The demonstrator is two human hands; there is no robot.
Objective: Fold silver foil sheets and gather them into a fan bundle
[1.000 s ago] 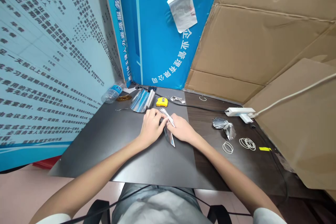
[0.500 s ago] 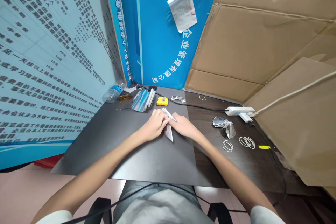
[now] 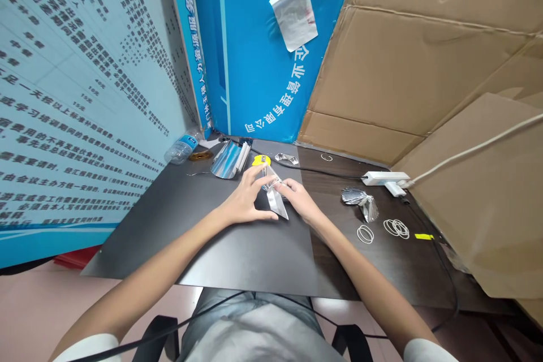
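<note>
A strip of pleated silver foil [image 3: 277, 205], pinched at its middle, lies between my hands above the grey mat. My right hand [image 3: 297, 197] grips the foil near its middle, thumb and fingers closed on it. My left hand [image 3: 245, 195] is spread, its thumb stretched out below and its fingertips at the foil's far end. Just beyond my left fingers sits a yellow sharpener-like gadget [image 3: 261, 160], partly covered by them. On the right lies a pleated foil bow [image 3: 360, 202] with both ends fanned out.
Along the back of the grey mat [image 3: 203, 249] are a plastic bottle [image 3: 181, 150], brown tape [image 3: 201, 156], a curled foil sheet [image 3: 227, 159] and a small folded foil piece [image 3: 286, 158]. White rings [image 3: 396, 228] and a power strip [image 3: 384, 179] lie right. Printed panels and cardboard [image 3: 382, 79] wall the desk.
My left hand has let go of the foil's middle and spread its fingers and thumb. The foil's lower end has swung slightly right and looks wider. My right hand keeps its hold.
</note>
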